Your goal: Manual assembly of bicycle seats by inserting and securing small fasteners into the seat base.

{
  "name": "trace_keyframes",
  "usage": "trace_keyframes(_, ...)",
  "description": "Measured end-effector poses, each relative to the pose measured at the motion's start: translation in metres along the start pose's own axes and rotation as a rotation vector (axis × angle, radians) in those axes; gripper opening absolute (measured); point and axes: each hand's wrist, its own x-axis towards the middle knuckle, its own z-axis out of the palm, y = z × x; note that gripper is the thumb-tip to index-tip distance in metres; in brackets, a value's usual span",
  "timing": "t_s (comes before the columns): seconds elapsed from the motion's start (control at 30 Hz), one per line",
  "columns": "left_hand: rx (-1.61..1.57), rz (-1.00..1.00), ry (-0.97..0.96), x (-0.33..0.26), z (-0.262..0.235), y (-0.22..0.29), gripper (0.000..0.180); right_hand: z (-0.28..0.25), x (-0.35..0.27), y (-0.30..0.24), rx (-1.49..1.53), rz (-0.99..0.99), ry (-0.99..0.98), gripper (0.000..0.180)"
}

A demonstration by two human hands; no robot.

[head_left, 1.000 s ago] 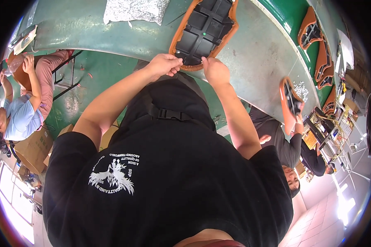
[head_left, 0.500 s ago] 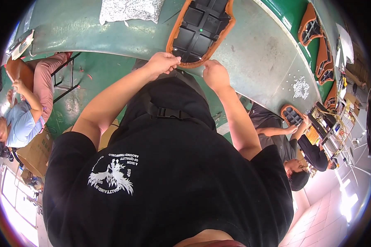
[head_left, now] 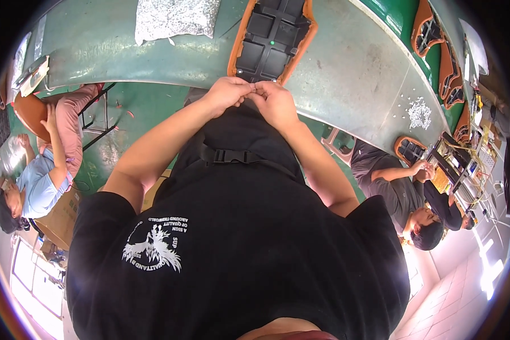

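Note:
A black ribbed plastic panel (head_left: 264,42) with an orange-brown covering folded over its rim lies on the table's near edge, back side up. At its near end my left hand (head_left: 230,92) and my right hand (head_left: 274,102) meet, fingertips touching. Both hands are closed in a pinch. Whatever is between the fingers, if anything, is too small and hidden to make out. The hands cover part of the panel's near rim.
A bag of small silvery pieces (head_left: 177,20) lies at the far left of the table (head_left: 345,73). Loose small pieces (head_left: 419,113) are scattered at right. More brown panels (head_left: 428,28) stand beyond. One co-worker (head_left: 42,175) sits left, another (head_left: 399,187) right.
My right hand has moved left from the panel's near right corner to meet my left hand. The co-worker at right has let go of a small brown panel and brought both hands together.

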Motion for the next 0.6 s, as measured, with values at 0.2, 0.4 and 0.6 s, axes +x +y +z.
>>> trace_keyframes(0.2, 0.146, -0.004, -0.068, 0.005, 0.009, 0.019, 0.023, -0.011, 0.009, 0.032, -0.17, -0.113, 0.119, 0.009)
trace_keyframes(0.4, -0.063, -0.122, -0.16, 0.012, 0.0, 0.002, 0.032, -0.019, 0.011, 0.073, -0.328, -0.172, 0.2, 0.01)
trace_keyframes(0.6, 0.005, -0.123, -0.171, 0.007, -0.009, -0.001, 0.028, -0.028, 0.012, 0.081, -0.31, -0.232, 0.12, 0.01)
